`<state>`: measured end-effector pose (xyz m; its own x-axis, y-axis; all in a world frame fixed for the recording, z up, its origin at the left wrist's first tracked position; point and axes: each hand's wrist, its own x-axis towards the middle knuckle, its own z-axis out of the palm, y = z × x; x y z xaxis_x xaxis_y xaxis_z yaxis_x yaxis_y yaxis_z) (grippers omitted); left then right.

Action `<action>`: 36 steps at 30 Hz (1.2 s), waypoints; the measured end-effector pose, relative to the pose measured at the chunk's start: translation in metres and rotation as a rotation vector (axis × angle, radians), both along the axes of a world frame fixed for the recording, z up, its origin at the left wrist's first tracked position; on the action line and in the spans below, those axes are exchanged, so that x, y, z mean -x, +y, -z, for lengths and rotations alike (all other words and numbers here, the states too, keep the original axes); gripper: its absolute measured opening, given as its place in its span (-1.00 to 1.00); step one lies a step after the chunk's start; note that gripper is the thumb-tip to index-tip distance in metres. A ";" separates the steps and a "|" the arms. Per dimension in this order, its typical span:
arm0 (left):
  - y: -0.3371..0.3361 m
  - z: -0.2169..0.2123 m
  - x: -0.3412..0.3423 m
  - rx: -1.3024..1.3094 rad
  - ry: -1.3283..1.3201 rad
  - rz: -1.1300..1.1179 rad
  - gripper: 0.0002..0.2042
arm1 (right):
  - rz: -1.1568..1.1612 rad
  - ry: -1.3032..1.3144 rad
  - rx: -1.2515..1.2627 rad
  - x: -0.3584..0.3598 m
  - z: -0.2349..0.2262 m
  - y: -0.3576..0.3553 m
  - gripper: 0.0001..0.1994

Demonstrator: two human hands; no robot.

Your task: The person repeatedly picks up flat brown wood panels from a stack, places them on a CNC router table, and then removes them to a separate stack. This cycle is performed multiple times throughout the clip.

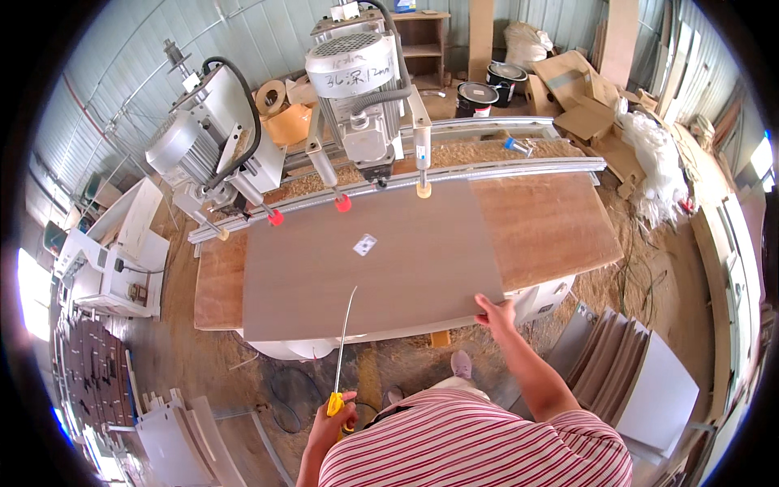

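A large flat brown-grey panel (422, 260) lies on the wooden machine table, a small white label (364, 244) on its top. My right hand (496, 312) grips the panel's near right corner, thumb over the top edge. Low in front of the panel, my left hand (331, 418) is closed round the yellow handle of an air blow gun (336, 403). The gun's long thin nozzle points forward, and its bent tip appears over the panel. Behind stand two drilling heads (357, 81) with rods ending in red and yellow pads; whether these pads touch the panel I cannot tell.
A metal rail (519, 169) runs along the table's back, with sawdust (462, 152) behind it. Stacked panels (625, 373) lean at the right, and more boards (182, 442) stand at the lower left. A dark hose (280, 402) coils on the floor. Cardboard (584, 118) lies back right.
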<state>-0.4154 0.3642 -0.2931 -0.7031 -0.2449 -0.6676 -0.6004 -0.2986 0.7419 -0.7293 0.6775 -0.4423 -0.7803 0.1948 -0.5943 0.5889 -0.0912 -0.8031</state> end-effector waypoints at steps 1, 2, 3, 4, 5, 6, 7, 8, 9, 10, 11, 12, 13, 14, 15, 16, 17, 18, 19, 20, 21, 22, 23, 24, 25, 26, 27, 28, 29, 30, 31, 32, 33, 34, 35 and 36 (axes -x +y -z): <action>-0.009 0.005 -0.010 -0.004 -0.008 0.002 -0.66 | 0.008 0.000 -0.011 -0.009 -0.001 -0.020 -0.31; -0.017 0.011 -0.021 -0.006 -0.017 0.000 -0.66 | 0.011 -0.001 -0.020 -0.016 0.002 -0.038 -0.34; -0.025 0.013 -0.030 -0.006 -0.026 -0.004 -0.66 | 0.012 -0.003 -0.027 -0.023 0.005 -0.057 -0.37; -0.031 0.014 -0.038 0.016 -0.032 -0.010 -0.68 | 0.020 0.004 -0.010 -0.031 0.008 -0.072 -0.37; -0.036 0.014 -0.044 -0.007 -0.043 -0.037 -0.68 | 0.025 0.012 0.010 -0.037 0.011 -0.088 -0.37; -0.041 0.014 -0.051 -0.030 -0.053 -0.067 -0.69 | 0.026 0.020 0.030 -0.044 0.007 -0.105 -0.37; -0.047 0.015 -0.058 -0.053 -0.063 -0.096 -0.69 | 0.029 0.020 0.037 -0.051 0.003 -0.119 -0.37; -0.055 0.021 -0.068 -0.065 -0.036 -0.098 -0.70 | 0.026 0.017 0.044 -0.058 -0.012 -0.135 -0.37; -0.061 0.020 -0.073 -0.068 -0.033 -0.103 -0.70 | 0.028 0.015 0.049 -0.064 -0.022 -0.147 -0.36; -0.065 0.019 -0.077 -0.070 -0.031 -0.108 -0.69 | 0.042 0.019 0.049 -0.068 -0.022 -0.156 -0.35; -0.070 0.018 -0.080 -0.072 -0.027 -0.111 -0.69 | 0.049 0.014 0.038 -0.070 -0.019 -0.160 -0.35; -0.075 0.020 -0.084 -0.072 -0.018 -0.097 -0.69 | 0.057 0.008 0.027 -0.071 -0.015 -0.164 -0.35; -0.079 0.024 -0.089 -0.072 -0.009 -0.083 -0.68 | 0.066 0.003 0.016 -0.072 -0.011 -0.167 -0.36; -0.083 0.025 -0.091 -0.072 -0.001 -0.071 -0.68 | 0.076 0.028 0.017 -0.072 -0.008 -0.169 -0.36; -0.085 0.025 -0.094 -0.073 -0.015 -0.069 -0.67 | 0.087 0.054 0.019 -0.073 -0.005 -0.169 -0.36; -0.086 0.024 -0.096 -0.073 -0.028 -0.065 -0.67 | 0.098 0.079 0.021 -0.073 -0.002 -0.170 -0.36; -0.088 0.023 -0.098 -0.075 -0.044 -0.062 -0.66 | 0.094 0.075 0.006 -0.074 -0.002 -0.171 -0.35; -0.091 0.031 -0.103 -0.095 -0.032 -0.050 -0.66 | 0.090 0.071 -0.009 -0.073 -0.002 -0.172 -0.34; -0.092 0.034 -0.105 -0.081 -0.039 -0.026 -0.66 | 0.086 0.067 -0.024 -0.074 -0.002 -0.172 -0.34; -0.090 0.032 -0.104 -0.067 -0.044 -0.004 -0.67 | 0.081 0.058 -0.014 -0.074 -0.003 -0.172 -0.33; -0.088 0.029 -0.101 -0.052 -0.049 0.018 -0.67 | 0.077 0.049 -0.003 -0.074 -0.004 -0.173 -0.33; -0.087 0.024 -0.098 -0.002 -0.055 0.066 -0.68 | 0.071 0.040 0.007 -0.074 -0.005 -0.173 -0.32; -0.085 0.021 -0.096 0.009 -0.048 0.064 -0.68 | 0.078 0.041 -0.005 -0.075 -0.007 -0.173 -0.32; -0.083 0.019 -0.093 0.020 -0.041 0.061 -0.67 | 0.084 0.043 -0.018 -0.076 -0.008 -0.173 -0.32; -0.082 0.018 -0.091 0.030 -0.034 0.057 -0.67 | 0.089 0.044 -0.030 -0.076 -0.008 -0.174 -0.31; -0.083 0.018 -0.089 0.031 -0.040 0.045 -0.67 | 0.088 0.042 -0.017 -0.076 -0.008 -0.173 -0.31; -0.083 0.019 -0.088 0.032 -0.045 0.034 -0.67 | 0.086 0.039 -0.003 -0.076 -0.008 -0.172 -0.31; -0.083 0.020 -0.086 0.033 -0.050 0.021 -0.67 | 0.084 0.036 0.010 -0.075 -0.008 -0.172 -0.30; -0.082 0.014 -0.082 0.058 -0.047 0.045 -0.66 | 0.086 0.035 0.005 -0.075 -0.006 -0.172 -0.30; -0.080 0.006 -0.078 0.083 -0.043 0.070 -0.66 | 0.088 0.034 0.001 -0.074 -0.004 -0.171 -0.30; -0.078 0.000 -0.073 0.108 -0.040 0.094 -0.65 | 0.090 0.033 -0.004 -0.074 -0.003 -0.171 -0.29; -0.077 -0.001 -0.071 0.106 -0.035 0.094 -0.65 | 0.085 0.026 -0.001 -0.074 -0.004 -0.171 -0.29; -0.077 -0.002 -0.070 0.104 -0.030 0.093 -0.65 | 0.079 0.019 0.001 -0.074 -0.007 -0.171 -0.29; -0.076 -0.002 -0.068 0.102 -0.024 0.093 -0.65 | 0.073 0.012 0.003 -0.073 -0.008 -0.171 -0.29; -0.076 -0.002 -0.066 0.087 -0.028 0.078 -0.65 | 0.077 0.030 0.002 -0.073 -0.007 -0.171 -0.29; -0.075 -0.001 -0.065 0.072 -0.032 0.063 -0.64 | 0.080 0.049 0.000 -0.073 -0.005 -0.171 -0.30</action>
